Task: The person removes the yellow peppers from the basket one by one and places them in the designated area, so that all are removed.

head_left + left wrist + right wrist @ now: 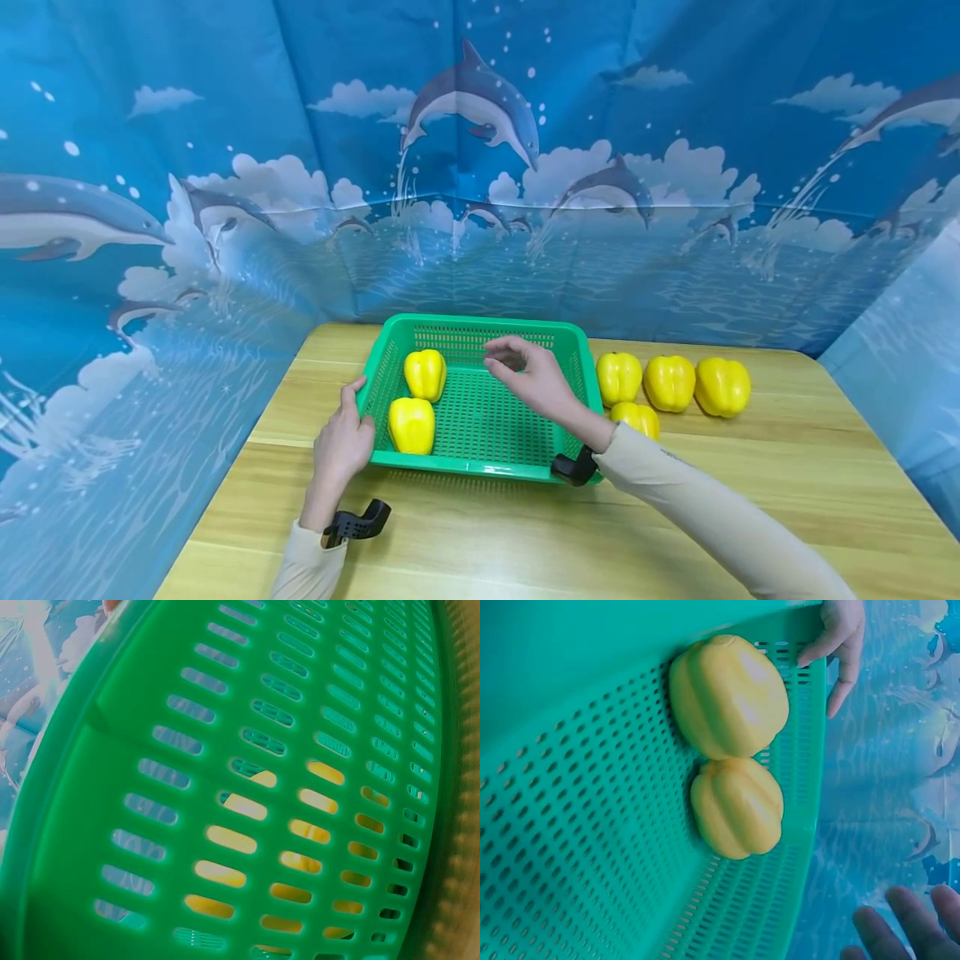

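Observation:
A green plastic basket (480,466) with slotted walls stands on the table. Two yellow bell peppers, one farther back (425,375) and one nearer (412,426), sit at its left end; the right wrist view shows them touching. My left hand (343,442) grips the basket's left rim, thumb on the inner side in the right wrist view. Over the middle of the basket hovers my right hand (536,379), fingers loosely bent and holding nothing. The left wrist view is filled by the basket's wall (150,697), with yellow showing through the slots.
Right of the basket, several more yellow bell peppers (670,383) rest on the wooden table (480,542), three in a row and one in front, partly behind the right forearm. A blue dolphin-print curtain (480,250) hangs behind the table.

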Motion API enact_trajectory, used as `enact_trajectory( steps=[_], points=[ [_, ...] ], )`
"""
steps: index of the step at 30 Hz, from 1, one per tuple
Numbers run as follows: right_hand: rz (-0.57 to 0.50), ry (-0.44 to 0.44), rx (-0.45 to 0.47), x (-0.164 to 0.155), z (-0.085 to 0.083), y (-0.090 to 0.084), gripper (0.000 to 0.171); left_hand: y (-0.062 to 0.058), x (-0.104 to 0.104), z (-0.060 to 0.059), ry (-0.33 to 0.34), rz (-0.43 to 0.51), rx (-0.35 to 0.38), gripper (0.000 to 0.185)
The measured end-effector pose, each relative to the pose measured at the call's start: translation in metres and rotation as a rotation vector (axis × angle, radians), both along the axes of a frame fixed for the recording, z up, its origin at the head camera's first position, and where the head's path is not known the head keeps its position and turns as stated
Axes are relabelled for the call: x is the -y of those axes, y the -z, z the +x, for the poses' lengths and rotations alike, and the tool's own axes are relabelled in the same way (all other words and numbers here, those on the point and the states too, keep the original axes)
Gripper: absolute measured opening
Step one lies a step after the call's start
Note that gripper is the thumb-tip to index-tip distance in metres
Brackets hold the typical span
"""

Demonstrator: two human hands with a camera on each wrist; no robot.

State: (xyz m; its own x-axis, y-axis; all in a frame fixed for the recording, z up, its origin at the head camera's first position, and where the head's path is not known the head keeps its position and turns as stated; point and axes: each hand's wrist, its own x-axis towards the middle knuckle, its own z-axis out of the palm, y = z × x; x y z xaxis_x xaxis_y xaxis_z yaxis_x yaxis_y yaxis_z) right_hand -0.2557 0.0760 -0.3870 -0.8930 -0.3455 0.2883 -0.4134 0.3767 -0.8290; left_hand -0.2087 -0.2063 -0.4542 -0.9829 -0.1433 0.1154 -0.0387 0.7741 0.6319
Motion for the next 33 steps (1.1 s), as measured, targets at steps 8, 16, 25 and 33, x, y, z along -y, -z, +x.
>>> enact_trajectory(
  steps=[8,16,25,33],
  points=[
    [0.193,-0.131,0.110,0.019,-0.014,0.004,0.039,0.000,0.001,0.000,0.001,0.002,0.005,0.061],
    [0.289,-0.188,0.182,0.038,-0.029,0.010,0.051,0.000,0.000,-0.001,-0.001,0.004,0.008,0.061],
    [0.400,-0.235,0.236,0.059,-0.042,0.019,0.053,0.000,0.000,-0.001,-0.001,0.003,-0.003,0.062],
    [0.521,-0.278,0.268,0.076,-0.042,0.026,0.061,0.000,-0.001,-0.001,-0.005,0.002,0.013,0.061]
  ],
)
